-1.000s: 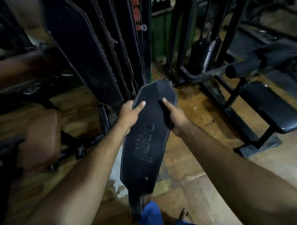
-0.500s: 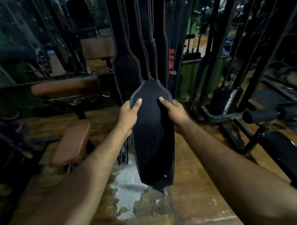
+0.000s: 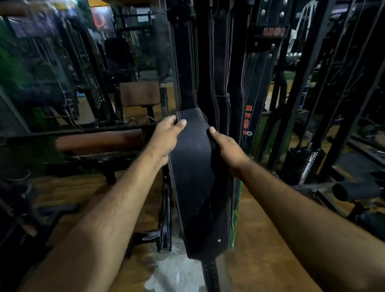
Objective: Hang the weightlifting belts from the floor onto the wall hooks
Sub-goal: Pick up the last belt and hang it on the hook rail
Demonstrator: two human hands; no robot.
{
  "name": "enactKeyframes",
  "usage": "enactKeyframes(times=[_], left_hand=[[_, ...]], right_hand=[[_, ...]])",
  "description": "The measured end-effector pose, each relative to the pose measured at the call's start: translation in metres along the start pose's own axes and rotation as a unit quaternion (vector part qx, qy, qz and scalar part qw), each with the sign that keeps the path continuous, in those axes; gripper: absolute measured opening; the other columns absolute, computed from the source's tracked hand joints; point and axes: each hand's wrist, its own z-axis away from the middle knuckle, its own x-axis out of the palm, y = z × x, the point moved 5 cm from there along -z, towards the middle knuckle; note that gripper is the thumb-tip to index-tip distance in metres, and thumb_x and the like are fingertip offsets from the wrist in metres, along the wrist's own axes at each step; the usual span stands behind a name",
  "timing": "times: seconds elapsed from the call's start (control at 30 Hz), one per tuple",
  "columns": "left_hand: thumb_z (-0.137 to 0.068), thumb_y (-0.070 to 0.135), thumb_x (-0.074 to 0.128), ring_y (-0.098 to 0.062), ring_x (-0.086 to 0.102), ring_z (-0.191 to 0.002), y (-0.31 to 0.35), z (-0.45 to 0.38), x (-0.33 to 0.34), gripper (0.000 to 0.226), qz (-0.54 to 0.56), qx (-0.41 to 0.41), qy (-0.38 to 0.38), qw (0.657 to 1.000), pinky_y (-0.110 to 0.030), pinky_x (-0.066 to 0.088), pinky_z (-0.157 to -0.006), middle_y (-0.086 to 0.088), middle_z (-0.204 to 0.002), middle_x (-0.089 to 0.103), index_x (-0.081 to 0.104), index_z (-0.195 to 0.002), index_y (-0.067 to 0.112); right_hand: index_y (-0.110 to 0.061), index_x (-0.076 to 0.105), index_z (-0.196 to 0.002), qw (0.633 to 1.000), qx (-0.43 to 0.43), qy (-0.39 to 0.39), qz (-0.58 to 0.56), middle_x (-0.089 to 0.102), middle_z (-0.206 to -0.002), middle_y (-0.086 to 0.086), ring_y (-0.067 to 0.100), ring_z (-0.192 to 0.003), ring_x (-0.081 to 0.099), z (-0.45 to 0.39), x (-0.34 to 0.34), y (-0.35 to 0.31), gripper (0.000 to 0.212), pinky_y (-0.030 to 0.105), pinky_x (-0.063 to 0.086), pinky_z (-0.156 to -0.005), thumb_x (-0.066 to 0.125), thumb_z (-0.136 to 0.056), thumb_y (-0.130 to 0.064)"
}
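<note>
Forearms reach forward from the bottom corners, and between them hangs a wide black belt [image 3: 194, 179] with white stitching. The left hand [image 3: 165, 140] pinches its left edge near the top, thumb on the front face. The right hand [image 3: 228, 149] grips the right edge a little lower, thumb on the front and the fingers hidden behind. The belt hangs upright between both hands; its narrow strap end [image 3: 211, 279] with holes points down over the worn floor [image 3: 255, 242]. Just behind it, more belts [image 3: 216, 63] hang side by side; their tops are out of view. A brown bench [image 3: 98, 140] stands further left.
</note>
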Motion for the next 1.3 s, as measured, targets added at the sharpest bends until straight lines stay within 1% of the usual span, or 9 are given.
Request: enactKeyframes(times=[0.23, 0.33, 0.47, 0.53, 0.6, 0.77, 0.93, 1.07, 1.3], left_hand=[[-0.097, -0.003, 0.054, -0.021, 0.073, -0.093, 0.019, -0.002, -0.029, 0.021, 0.007, 0.09, -0.08, 0.993, -0.033, 0.059, -0.083, -0.009, -0.1, 0.076, 0.064, -0.106, 0.013], [-0.095, -0.006, 0.056, -0.019, 0.071, -0.093, 0.015, -0.004, -0.044, 0.021, -0.026, 0.089, -0.09, 0.992, -0.031, 0.057, -0.083, -0.009, -0.099, 0.074, 0.065, -0.104, 0.011], [-0.094, 0.014, 0.067, -0.017, 0.069, -0.089, 0.003, -0.01, -0.059, 0.01, -0.119, 0.064, -0.141, 0.981, -0.04, 0.055, -0.084, -0.009, -0.093, 0.074, 0.068, -0.101, 0.008], [-0.087, 0.051, 0.07, -0.02, 0.071, -0.095, -0.003, -0.018, -0.073, 0.041, -0.069, -0.037, -0.146, 0.986, -0.039, 0.052, -0.089, -0.001, -0.097, 0.075, 0.07, -0.106, 0.015], [-0.082, 0.066, 0.064, -0.026, 0.073, -0.106, -0.005, -0.029, -0.081, 0.063, 0.035, -0.128, -0.09, 0.987, -0.044, 0.053, -0.096, -0.008, -0.114, 0.077, 0.069, -0.121, 0.017], [-0.098, 0.03, 0.062, -0.029, 0.072, -0.095, 0.027, -0.064, -0.073, 0.022, 0.078, -0.12, 0.1, 0.985, -0.044, 0.058, -0.089, -0.012, -0.105, 0.076, 0.07, -0.101, 0.009], [-0.099, 0.022, 0.058, -0.029, 0.07, -0.11, 0.039, -0.062, -0.044, 0.022, -0.037, -0.024, 0.083, 0.996, -0.047, 0.053, -0.101, -0.01, -0.117, 0.074, 0.066, -0.117, 0.012], [-0.103, 0.012, 0.053, -0.018, 0.073, -0.097, 0.04, -0.05, -0.021, 0.017, -0.032, 0.041, 0.06, 0.997, -0.031, 0.057, -0.083, -0.002, -0.102, 0.077, 0.067, -0.108, 0.019], [-0.106, 0.029, 0.049, -0.018, 0.062, -0.077, 0.069, -0.055, -0.009, 0.023, -0.025, 0.079, 0.142, 0.986, -0.027, 0.045, -0.063, -0.006, -0.085, 0.065, 0.057, -0.089, 0.015]], right_hand=[[-0.007, 0.073, -0.115, 0.995, 0.085, -0.008, 0.043, 0.068, -0.109, 0.017, 0.035, -0.095, 0.064, -0.064, 0.037, -0.034, 0.074, 0.038, 0.051, -0.09, 0.063, -0.082, -0.072], [-0.01, 0.073, -0.091, 0.99, 0.133, 0.02, 0.037, 0.07, -0.084, 0.008, 0.022, -0.066, 0.066, -0.087, 0.051, -0.034, 0.044, 0.031, 0.054, -0.068, 0.077, -0.081, -0.053], [-0.009, 0.072, -0.087, 0.987, 0.155, 0.032, 0.002, 0.073, -0.073, 0.006, 0.02, -0.058, 0.069, -0.1, 0.067, -0.032, 0.008, 0.032, 0.058, -0.061, 0.071, -0.089, -0.017], [-0.006, 0.075, -0.088, 0.991, 0.128, 0.031, -0.011, 0.074, -0.069, 0.006, 0.018, -0.055, 0.07, -0.1, 0.072, -0.031, 0.007, 0.027, 0.059, -0.053, 0.069, -0.089, -0.01], [-0.001, 0.075, -0.103, 0.996, 0.082, -0.005, -0.036, 0.076, -0.082, 0.01, 0.02, -0.066, 0.072, -0.099, 0.077, -0.029, 0.017, 0.027, 0.059, -0.058, 0.066, -0.09, -0.006], [-0.012, 0.07, -0.102, 0.994, 0.045, -0.097, -0.037, 0.071, -0.093, 0.007, 0.02, -0.081, 0.07, -0.099, 0.075, -0.024, 0.011, 0.034, 0.06, -0.071, 0.063, -0.095, -0.007], [-0.021, 0.065, -0.095, 0.996, 0.042, -0.072, -0.01, 0.061, -0.064, -0.007, 0.01, -0.058, 0.064, -0.104, 0.066, -0.051, 0.023, 0.032, 0.058, -0.068, 0.06, -0.099, -0.043], [-0.012, 0.063, -0.095, 0.999, -0.038, -0.031, 0.012, 0.059, -0.046, -0.009, 0.004, -0.035, 0.053, -0.109, 0.056, -0.091, 0.016, 0.017, 0.042, -0.038, 0.061, -0.101, -0.025], [-0.015, 0.064, -0.078, 0.991, -0.121, -0.057, 0.023, 0.069, -0.069, 0.001, 0.011, -0.058, 0.063, -0.114, 0.043, -0.105, 0.02, 0.026, 0.053, -0.055, 0.065, -0.097, -0.011]])
